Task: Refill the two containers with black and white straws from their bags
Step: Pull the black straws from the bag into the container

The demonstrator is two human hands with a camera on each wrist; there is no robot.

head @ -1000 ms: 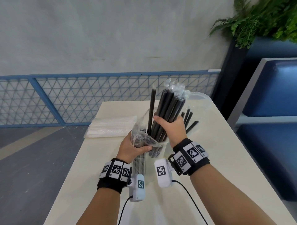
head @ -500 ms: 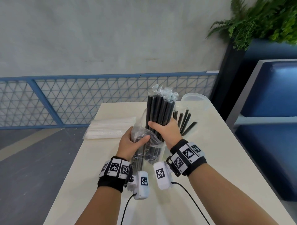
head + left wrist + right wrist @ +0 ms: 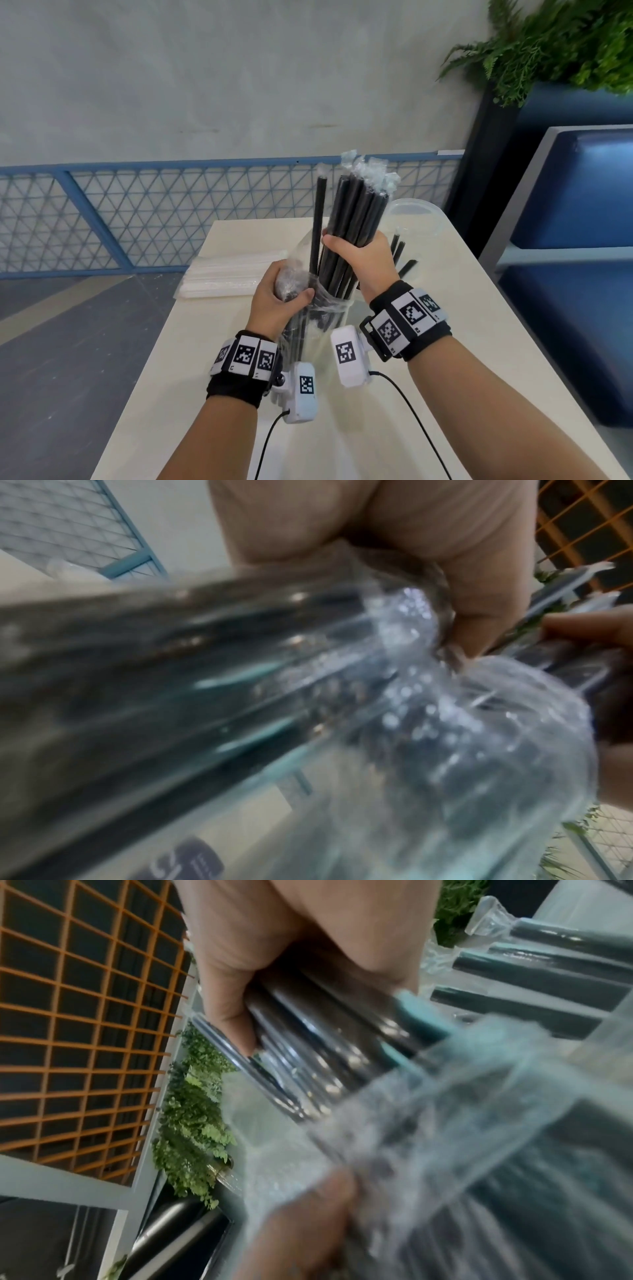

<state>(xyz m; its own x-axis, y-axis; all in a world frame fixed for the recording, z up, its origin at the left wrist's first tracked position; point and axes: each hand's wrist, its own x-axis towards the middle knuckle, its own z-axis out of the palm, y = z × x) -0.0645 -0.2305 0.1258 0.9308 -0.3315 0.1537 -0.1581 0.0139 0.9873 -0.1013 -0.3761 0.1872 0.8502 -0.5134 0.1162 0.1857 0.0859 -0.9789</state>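
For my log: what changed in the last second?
The right hand, gripping the black straws, dipped them toward the bag, then raised them again. The left hand kept gripping the bag. The white straws stayed put.

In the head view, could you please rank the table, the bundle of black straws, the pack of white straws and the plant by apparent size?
1. table, largest.
2. plant, though cut off by the frame.
3. bundle of black straws and pack of white straws: look alike, and the pack lies farther off, so unranked.
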